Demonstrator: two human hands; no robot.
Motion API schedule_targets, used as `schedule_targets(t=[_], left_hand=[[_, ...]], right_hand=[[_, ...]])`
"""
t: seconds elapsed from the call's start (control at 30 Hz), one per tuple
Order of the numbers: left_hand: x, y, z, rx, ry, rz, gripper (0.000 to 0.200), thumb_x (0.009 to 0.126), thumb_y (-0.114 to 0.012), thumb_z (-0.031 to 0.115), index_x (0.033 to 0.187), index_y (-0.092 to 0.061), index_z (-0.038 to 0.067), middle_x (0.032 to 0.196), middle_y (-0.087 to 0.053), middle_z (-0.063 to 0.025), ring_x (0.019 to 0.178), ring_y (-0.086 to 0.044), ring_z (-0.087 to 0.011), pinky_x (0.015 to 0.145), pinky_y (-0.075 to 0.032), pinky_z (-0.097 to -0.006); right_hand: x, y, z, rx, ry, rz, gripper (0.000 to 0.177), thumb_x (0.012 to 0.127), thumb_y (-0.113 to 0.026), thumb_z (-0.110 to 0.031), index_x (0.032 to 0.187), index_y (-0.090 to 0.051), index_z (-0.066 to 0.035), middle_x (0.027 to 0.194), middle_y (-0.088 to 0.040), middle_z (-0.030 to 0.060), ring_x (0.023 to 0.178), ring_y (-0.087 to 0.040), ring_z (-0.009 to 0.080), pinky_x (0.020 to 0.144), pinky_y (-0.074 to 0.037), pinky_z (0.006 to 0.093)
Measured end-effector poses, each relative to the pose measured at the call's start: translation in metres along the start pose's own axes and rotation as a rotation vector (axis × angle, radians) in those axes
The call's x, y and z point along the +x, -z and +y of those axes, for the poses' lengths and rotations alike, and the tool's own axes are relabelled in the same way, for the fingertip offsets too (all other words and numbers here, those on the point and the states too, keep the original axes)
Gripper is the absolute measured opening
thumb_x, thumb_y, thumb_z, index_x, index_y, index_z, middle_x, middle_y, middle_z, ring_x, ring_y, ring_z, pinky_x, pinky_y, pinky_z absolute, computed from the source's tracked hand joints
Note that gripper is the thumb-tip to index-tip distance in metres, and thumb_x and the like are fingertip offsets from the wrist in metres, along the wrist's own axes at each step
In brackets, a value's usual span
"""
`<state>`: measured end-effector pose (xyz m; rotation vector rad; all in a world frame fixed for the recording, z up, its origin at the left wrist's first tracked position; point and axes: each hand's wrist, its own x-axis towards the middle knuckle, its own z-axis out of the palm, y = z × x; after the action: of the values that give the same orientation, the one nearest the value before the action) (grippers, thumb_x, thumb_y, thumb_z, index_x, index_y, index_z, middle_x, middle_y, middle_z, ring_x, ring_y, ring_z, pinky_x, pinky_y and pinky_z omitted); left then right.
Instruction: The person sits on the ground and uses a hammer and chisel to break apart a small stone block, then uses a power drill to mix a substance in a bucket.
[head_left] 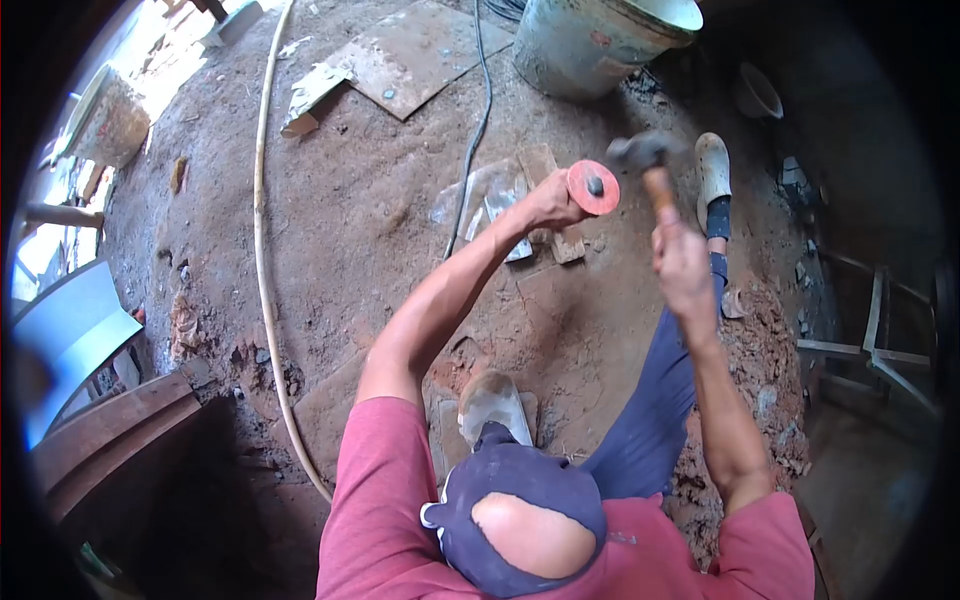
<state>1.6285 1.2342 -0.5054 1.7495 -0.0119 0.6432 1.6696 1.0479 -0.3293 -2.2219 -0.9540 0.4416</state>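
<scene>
My left hand [553, 203] is closed around a chisel with a round red hand guard [592, 201]. The dark struck end of the chisel [596, 186] shows in the middle of the guard. Its shaft and tip are hidden below the guard and hand. My right hand [686, 262] grips the wooden handle of a hammer [659, 188]. The metal hammer head, blurred by motion, is to the right of the guard and slightly above it in the picture, apart from the chisel.
Packed earth bears a pale hose [262, 210], a dark cable [485, 100] and a flat board [415, 55]. A large bucket [585, 50] stands ahead, another [105, 120] at far left. Broken soil [765, 390] lies right of my outstretched leg [650, 390]. A metal frame [878, 310] stands further right.
</scene>
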Motion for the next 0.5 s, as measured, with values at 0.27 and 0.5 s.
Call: schedule_targets(t=[0.27, 0.5], left_hand=[[0.004, 0.003, -0.003, 0.044, 0.163, -0.110, 0.027, 0.081, -0.069, 0.016, 0.103, -0.061, 0.003, 0.096, -0.065, -0.0098, 0.090, -0.061, -0.0204, 0.083, -0.050, -0.0349], [-0.001, -0.001, 0.003, 0.002, 0.134, -0.107, 0.023, 0.084, -0.067, 0.013, 0.103, -0.061, 0.003, 0.096, -0.065, -0.0078, 0.090, -0.060, -0.0181, 0.084, -0.049, -0.0338]], right_hand=[[0.005, 0.045, -0.073, 0.975, 0.760, 0.459, 0.053, 0.098, -0.035, -0.058, 0.068, -0.037, -0.015, 0.056, -0.030, -0.0026, 0.045, -0.027, 0.0078, 0.041, -0.025, 0.0224], [0.007, 0.069, -0.046, 0.339, 0.055, 0.062, 0.052, 0.103, -0.031, -0.051, 0.069, -0.043, -0.013, 0.055, -0.033, -0.0055, 0.042, -0.030, 0.0026, 0.039, -0.024, 0.0204]])
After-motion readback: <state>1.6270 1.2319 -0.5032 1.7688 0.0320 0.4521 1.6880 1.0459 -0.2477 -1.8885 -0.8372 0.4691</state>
